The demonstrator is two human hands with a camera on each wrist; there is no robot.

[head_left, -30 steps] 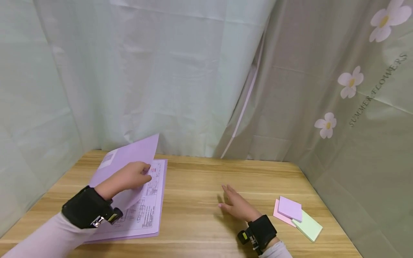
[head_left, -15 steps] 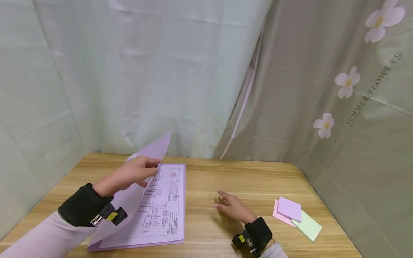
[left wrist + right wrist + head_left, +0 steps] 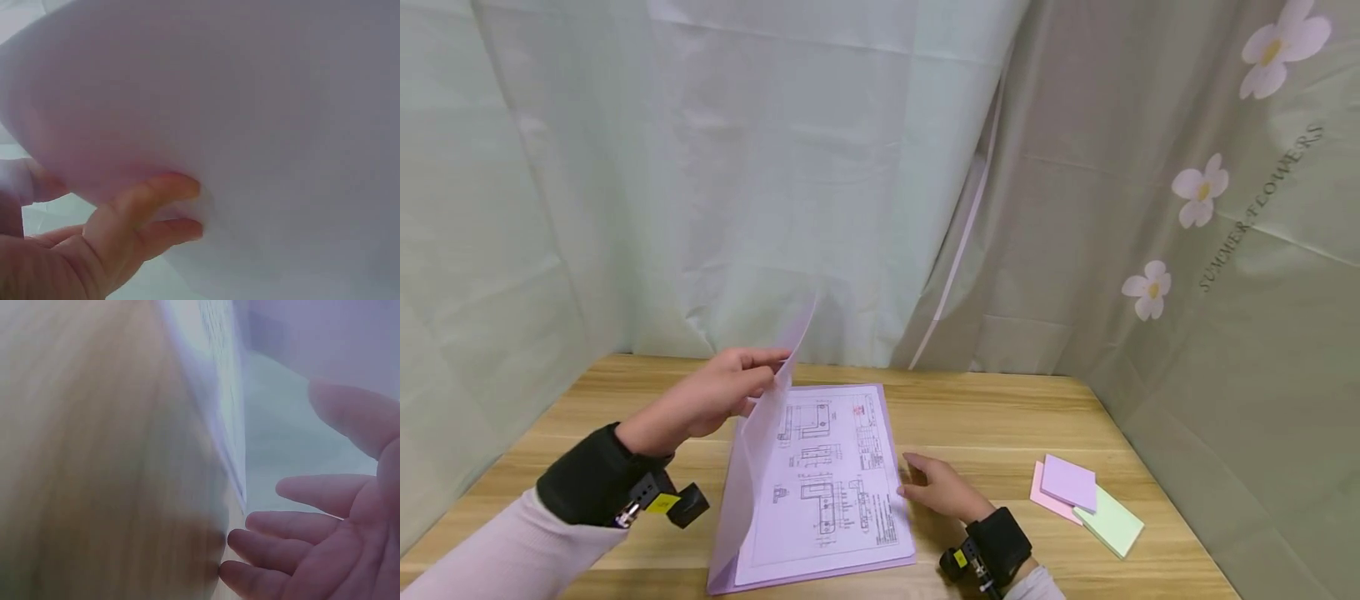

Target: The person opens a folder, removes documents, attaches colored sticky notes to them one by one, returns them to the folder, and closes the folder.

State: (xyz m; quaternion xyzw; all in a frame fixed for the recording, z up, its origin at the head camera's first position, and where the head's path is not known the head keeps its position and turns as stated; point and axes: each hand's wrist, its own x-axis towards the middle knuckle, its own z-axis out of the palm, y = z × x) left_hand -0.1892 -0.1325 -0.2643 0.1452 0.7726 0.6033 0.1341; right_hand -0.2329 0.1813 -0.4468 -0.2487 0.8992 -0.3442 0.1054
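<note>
My left grip (image 3: 722, 392) pinches the folder (image 3: 724, 577)'s raised leaf (image 3: 765, 437); my empty right grip (image 3: 951, 490), loosely spread, flanks the folder's right edge.

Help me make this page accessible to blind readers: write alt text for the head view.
A left hand holds up the cover of a purple folder, showing a sheet of technical drawings. Beside the folder's right edge is the right hand; farther right, pink, purple and green paper pads lie on a wooden table.

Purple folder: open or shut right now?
Partly open: the left hand holds the cover raised, leaving the printed drawing sheet inside exposed in the head view.
</note>
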